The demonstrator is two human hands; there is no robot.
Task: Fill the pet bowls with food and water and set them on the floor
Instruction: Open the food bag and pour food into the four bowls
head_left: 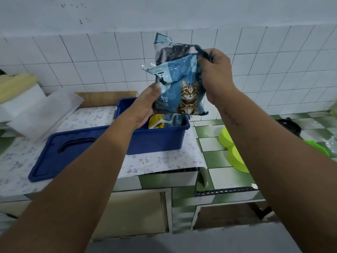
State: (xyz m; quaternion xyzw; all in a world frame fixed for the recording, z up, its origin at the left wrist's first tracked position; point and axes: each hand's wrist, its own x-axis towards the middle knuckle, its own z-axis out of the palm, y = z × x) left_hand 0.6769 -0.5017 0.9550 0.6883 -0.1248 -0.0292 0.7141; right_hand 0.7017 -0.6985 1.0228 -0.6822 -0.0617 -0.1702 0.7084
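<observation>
From my remote seat I see the tiled counter [217, 159] carrying everything, with the blue tub [156, 139] standing open on a flowered liner [164, 161]. Just left of the tub a blue lid [60, 154] lies flat, handle up. Farther left of the tub leans a pale translucent plastic piece [42, 110]. Directly above the tub hangs the cat food bag [180, 88], clear of the rim and hiding the tub's back corner. Right of the tub the lime double bowl [231, 148] sits on the tiles, partly covered by my right forearm, and a black bowl [290, 125] sits beyond it. My right hand [217, 75] pinches the bag's torn top. My left hand [144, 106] has its fingers wrapped round the bag's lower left edge. A yellow pouch [156, 122] lies inside the tub under the bag.
</observation>
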